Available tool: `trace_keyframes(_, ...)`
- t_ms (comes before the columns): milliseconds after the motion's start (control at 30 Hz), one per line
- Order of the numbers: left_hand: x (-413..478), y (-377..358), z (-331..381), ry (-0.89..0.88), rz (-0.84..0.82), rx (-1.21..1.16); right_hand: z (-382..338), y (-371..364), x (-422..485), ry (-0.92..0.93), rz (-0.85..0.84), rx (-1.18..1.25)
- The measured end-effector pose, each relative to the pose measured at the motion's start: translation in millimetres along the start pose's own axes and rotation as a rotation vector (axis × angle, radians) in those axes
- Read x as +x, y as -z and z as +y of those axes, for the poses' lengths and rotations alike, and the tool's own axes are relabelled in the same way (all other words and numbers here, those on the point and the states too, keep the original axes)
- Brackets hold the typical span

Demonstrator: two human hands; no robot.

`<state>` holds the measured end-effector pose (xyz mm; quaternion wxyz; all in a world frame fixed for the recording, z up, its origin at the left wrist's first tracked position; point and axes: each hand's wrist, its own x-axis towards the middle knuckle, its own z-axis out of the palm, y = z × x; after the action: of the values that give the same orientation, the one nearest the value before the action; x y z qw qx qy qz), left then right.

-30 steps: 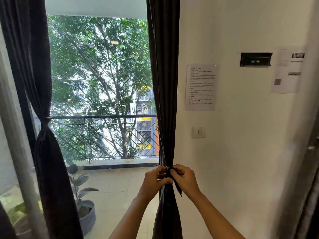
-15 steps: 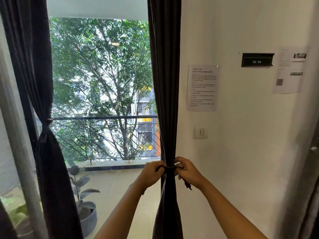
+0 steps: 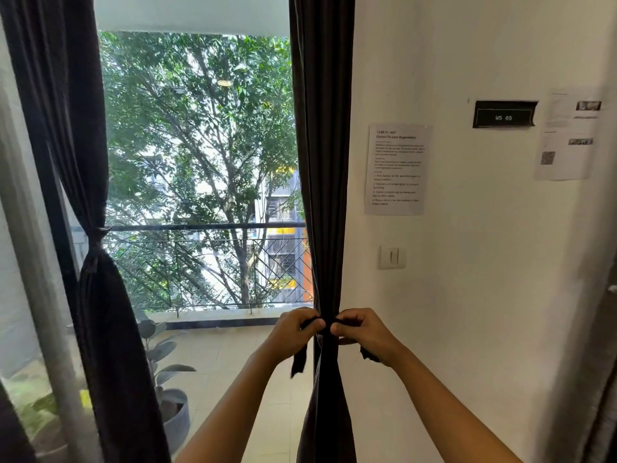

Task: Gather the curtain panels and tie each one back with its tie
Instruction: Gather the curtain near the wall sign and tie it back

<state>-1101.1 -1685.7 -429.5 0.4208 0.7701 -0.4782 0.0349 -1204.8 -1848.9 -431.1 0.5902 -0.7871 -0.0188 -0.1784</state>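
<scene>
The right curtain panel (image 3: 322, 162), dark grey, hangs gathered into a narrow column beside the white wall. A dark tie (image 3: 298, 360) is wrapped around it at waist height. My left hand (image 3: 292, 334) pinches one end of the tie on the left side, and that end dangles below my fist. My right hand (image 3: 362, 332) pinches the other end on the right, a short tail showing under the wrist. The left curtain panel (image 3: 100, 329) is cinched by its own tie (image 3: 95, 235) at the window's left edge.
A potted plant (image 3: 167, 392) stands on the balcony floor behind the glass. A railing (image 3: 207, 227) crosses the window. A light switch (image 3: 392, 257), a printed sheet (image 3: 397, 168) and a dark sign (image 3: 504, 115) are on the wall at the right.
Both hands have moved apart sideways with the tie ends, drawing the tie tighter round the right panel. The left end now hangs free below my left fist.
</scene>
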Motion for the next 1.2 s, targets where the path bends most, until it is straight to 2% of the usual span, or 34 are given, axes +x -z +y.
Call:
trace_keyframes(267, -3, -10, -7, 0.038, 0.143, -0.108, 2, -4, 11, -0.037, 0.061, -0.055)
trace_keyframes(400, -7, -22, -11, 0.123, 0.239, -0.305, 3, -21, 10, -0.07, 0.229, -0.049)
trace_keyframes(533, -9, -31, -12, 0.16, 0.306, -0.354, 10, -34, 9, -0.06, 0.366, -0.006)
trace_keyframes(633, -9, -31, -8, 0.144, 0.305, -0.364, 13, -33, 11, -0.061, 0.361, -0.007)
trace_keyframes(800, 1, -33, -12, 0.139, 0.275, -0.226, 15, -27, 18, -0.098, 0.339, -0.101)
trace_keyframes(967, 6, -39, -12, 0.186, 0.305, -0.181, 18, -22, 27, -0.039, 0.335, -0.319)
trace_keyframes(1200, 7, -44, -13, 0.205, 0.312, -0.221, 33, -26, 29, -0.023, 0.342, -0.29)
